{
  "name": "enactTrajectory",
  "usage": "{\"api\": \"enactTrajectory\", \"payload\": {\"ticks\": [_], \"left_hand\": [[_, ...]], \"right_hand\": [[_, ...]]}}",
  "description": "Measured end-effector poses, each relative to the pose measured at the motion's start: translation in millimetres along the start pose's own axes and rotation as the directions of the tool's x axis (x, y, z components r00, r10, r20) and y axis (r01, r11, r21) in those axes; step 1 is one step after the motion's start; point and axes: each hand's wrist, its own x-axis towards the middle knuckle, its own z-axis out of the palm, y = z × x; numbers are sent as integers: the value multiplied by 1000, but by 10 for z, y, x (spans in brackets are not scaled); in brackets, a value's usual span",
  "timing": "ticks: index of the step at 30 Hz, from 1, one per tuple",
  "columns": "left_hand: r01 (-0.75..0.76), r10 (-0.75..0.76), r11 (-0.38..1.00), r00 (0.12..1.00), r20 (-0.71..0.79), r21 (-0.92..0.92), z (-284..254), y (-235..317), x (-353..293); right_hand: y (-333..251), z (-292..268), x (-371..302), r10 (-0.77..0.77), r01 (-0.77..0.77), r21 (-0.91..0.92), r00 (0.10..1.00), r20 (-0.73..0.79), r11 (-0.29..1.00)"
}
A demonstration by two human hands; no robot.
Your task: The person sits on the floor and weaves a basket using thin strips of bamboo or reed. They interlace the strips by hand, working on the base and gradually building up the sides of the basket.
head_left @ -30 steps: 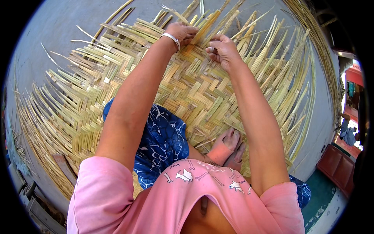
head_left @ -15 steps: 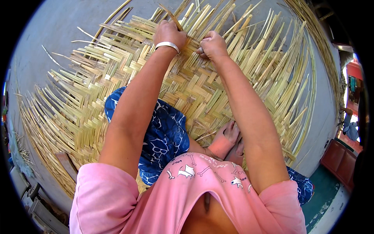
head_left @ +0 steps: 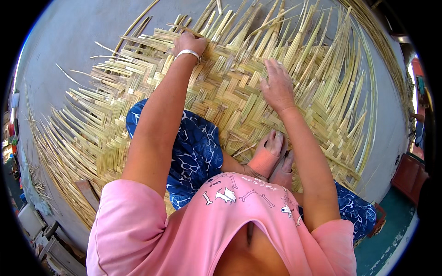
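Left hand [head_left: 188,43] at mat [head_left: 138,92] far edge, fingers curled over loose strips [head_left: 239,27]. Right hand [head_left: 277,86] flat, fingers spread. Strips light, springy, likely splintery; grip near weave.

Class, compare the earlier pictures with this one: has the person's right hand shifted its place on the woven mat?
Yes. The right hand has drawn apart from the left hand, sliding back toward the person's feet, and lies flat on the woven mat.

The left hand's [head_left: 189,43] fingertips are tucked out of sight among the loose pale-yellow flat reed strips [head_left: 239,23], so its grip cannot be read. The broad woven straw-coloured mat [head_left: 221,96] is hidden under the blue patterned skirt [head_left: 193,156], and the feet [head_left: 271,158].
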Motion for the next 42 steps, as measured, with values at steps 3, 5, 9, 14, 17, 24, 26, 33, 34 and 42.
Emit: {"api": "enactTrajectory", "payload": {"ticks": [3, 5, 9, 14, 17, 24, 26, 33, 34, 42], "left_hand": [[-5, 7, 1000, 996, -91, 26, 59, 30, -36], [-33, 51, 996, 976, -214, 88, 112, 47, -143], [-240, 218, 971, 896, -387, -11, 287, -33, -376], [-390, 349, 921, 802, -486, 17, 454, -116, -543], [-507, 465, 862, 784, -412, 9, 431, 7, -822], [-600, 568, 754, 800, -194, -269, 567, 406, -1312], [-566, 579, 721, 809, -100, -400, 625, 541, -1558], [-282, 693, 636, 618, 371, -718, 651, 947, -2601], [-182, 637, 716, 566, 524, -674, 648, 1033, -2740], [610, 251, 552, 529, 811, -568, 1020, 1502, -3043]], "right_hand": [[128, 105, -62, -5, 12, -96, 998, 63, 995], [136, 127, -107, -18, 30, -139, 996, 88, 990], [125, 172, -201, -26, 35, -137, 997, 68, 990], [299, 0, -537, -264, 271, -11, 946, 190, 963], [728, -313, -944, -250, 238, 86, 951, 181, 968], [1644, -906, -2207, -35, 118, -206, 930, 365, 971], [1761, -845, -2355, 16, 93, -271, 926, 376, 958], [1798, -789, -2111, 163, -163, -16, 985, 51, 987], [1762, -835, -2057, 162, -162, 12, 987, 2, 987], [1511, -937, -1966, -299, 287, -83, 910, -287, 954]]}}
